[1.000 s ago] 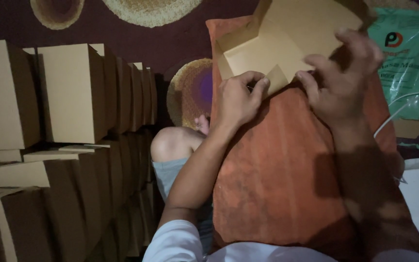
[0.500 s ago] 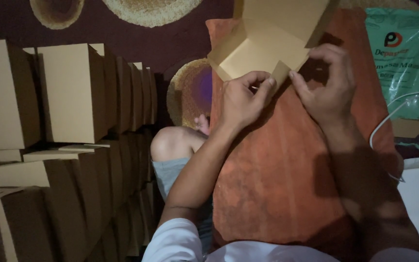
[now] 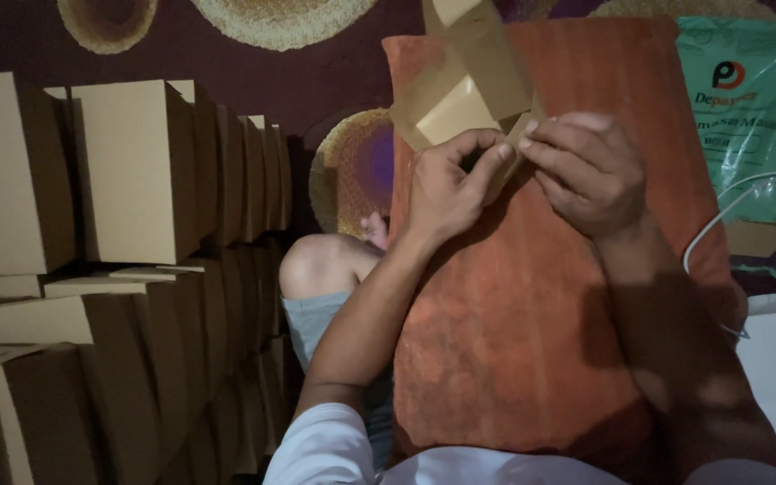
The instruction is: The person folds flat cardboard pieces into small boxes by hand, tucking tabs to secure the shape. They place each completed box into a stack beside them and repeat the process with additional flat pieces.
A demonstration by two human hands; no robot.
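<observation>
A partly folded brown cardboard box (image 3: pixel 469 85) is held up over an orange cushion (image 3: pixel 532 332) that lies on my lap. My left hand (image 3: pixel 446 189) pinches the box's lower flap between thumb and fingers. My right hand (image 3: pixel 586 171) grips the same lower edge from the right, fingertips almost touching those of the left. The top of the box runs out of the frame.
Rows of finished brown cardboard boxes (image 3: pixel 136 171) are stacked along the left. My bent knee (image 3: pixel 316 265) shows beside the cushion. A green plastic bag (image 3: pixel 752 117) and a white cable (image 3: pixel 738 202) lie at the right. A patterned dark rug (image 3: pixel 352 171) lies underneath.
The box has turned and folded narrower, now standing more upright. Both hands have drawn together at its lower edge.
</observation>
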